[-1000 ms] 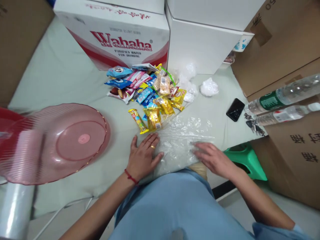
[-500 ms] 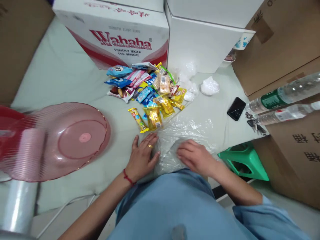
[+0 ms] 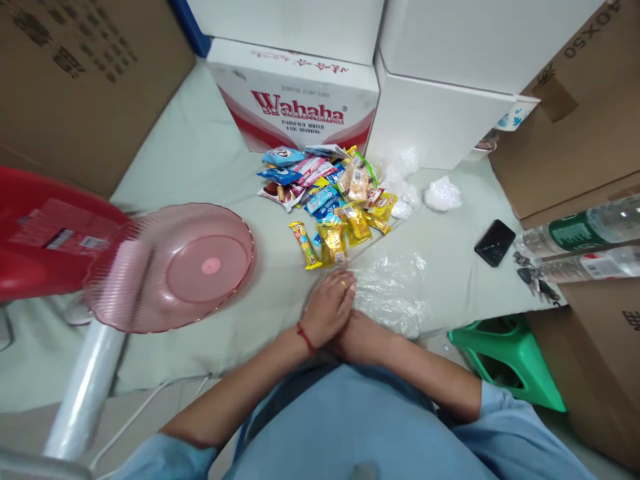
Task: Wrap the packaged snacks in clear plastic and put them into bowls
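Observation:
Near the table's front edge, my left hand (image 3: 327, 303), wearing a ring and a red string bracelet, lies over my right hand (image 3: 350, 333). The left fingers are stretched out flat, with no object visible in them. The right fingers are hidden beneath the left hand. A crumpled clear plastic bag (image 3: 395, 293) lies spread just right of both hands. Ahead of them is a pile of wrapped snacks (image 3: 320, 200) in blue, pink and yellow. A thin yellow snack packet (image 3: 305, 247) and a yellow-wrapped snack (image 3: 332, 244) lie closest to my left hand.
A pink plastic plate (image 3: 235, 267) stands left, beside a clear film roll (image 3: 87, 387) and a red object (image 3: 45, 233). Behind the snacks are a Wahaha box (image 3: 300, 110) and scrunched white bags (image 3: 443, 195). A phone (image 3: 495, 243), keys (image 3: 537, 283) and bottles (image 3: 575, 230) lie right, above a green stool (image 3: 540, 373).
My right hand has moved left from the plastic bag and gone under my left hand. The hands were apart before. The camera view has shifted to the left.

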Tool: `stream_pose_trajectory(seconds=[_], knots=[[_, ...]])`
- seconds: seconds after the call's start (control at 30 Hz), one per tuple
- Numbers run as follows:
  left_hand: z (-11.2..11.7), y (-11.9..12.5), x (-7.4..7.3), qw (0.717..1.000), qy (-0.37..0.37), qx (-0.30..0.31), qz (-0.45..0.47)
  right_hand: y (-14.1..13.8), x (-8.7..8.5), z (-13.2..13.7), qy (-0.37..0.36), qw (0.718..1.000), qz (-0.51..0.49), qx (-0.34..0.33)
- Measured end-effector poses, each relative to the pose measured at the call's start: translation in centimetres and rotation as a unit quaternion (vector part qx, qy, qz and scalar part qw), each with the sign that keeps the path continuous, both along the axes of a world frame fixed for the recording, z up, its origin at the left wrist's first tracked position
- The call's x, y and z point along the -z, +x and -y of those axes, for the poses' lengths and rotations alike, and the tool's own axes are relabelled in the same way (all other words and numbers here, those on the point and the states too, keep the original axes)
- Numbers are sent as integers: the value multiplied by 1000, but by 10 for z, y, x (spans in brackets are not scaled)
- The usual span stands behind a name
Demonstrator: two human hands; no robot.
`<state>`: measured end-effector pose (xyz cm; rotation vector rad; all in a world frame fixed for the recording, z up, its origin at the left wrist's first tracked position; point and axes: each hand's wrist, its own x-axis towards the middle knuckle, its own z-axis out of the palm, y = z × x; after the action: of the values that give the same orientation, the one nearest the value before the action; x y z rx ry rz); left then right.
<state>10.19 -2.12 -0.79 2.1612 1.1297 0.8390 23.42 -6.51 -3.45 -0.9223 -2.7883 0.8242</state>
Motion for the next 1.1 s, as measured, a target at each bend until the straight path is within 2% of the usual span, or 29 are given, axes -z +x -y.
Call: stream_pose_trajectory(seconds=[0.1,0.17,0.23,0.3,0.37,0.4,0.47,0.57,0.63,0.7,0.77,0.87,0.97,1.03,1.1], knots=[[-16,-6,18,999,4,7,-34,8,-20,4,-43,998,-48,-10],[-18,-12,26,998,20,10,-59,18,-39,3,-78,991,-106,-21],[-14,-17,32,995,45,15,-93,29,-57,-6,-76,986,-149,7],[-8,-18,35,989,71,25,-125,37,-71,-27,-4,985,-154,71],[-3,-17,36,984,88,27,-149,40,-77,-59,116,981,-109,111],[-1,-16,36,982,93,26,-160,38,-77,-77,172,977,-71,101],[0,-15,36,979,100,29,-178,28,-75,-112,239,971,9,22],[-2,-16,35,977,97,42,-188,9,-73,-149,270,955,95,-81],[-3,-17,36,978,87,42,-185,2,-77,-162,273,949,121,-100],[-3,-18,36,980,77,35,-181,3,-86,-168,270,952,121,-71],[-2,-18,36,982,69,26,-175,13,-99,-172,265,959,100,-10],[-2,-19,34,985,61,20,-163,40,-122,-172,249,964,40,84],[-7,-21,32,985,54,6,-164,71,-142,-160,223,962,-28,158],[-13,-25,31,984,44,-15,-170,88,-149,-146,191,964,-62,175],[-21,-29,32,985,35,-27,-168,97,-148,-130,142,976,-76,145]])
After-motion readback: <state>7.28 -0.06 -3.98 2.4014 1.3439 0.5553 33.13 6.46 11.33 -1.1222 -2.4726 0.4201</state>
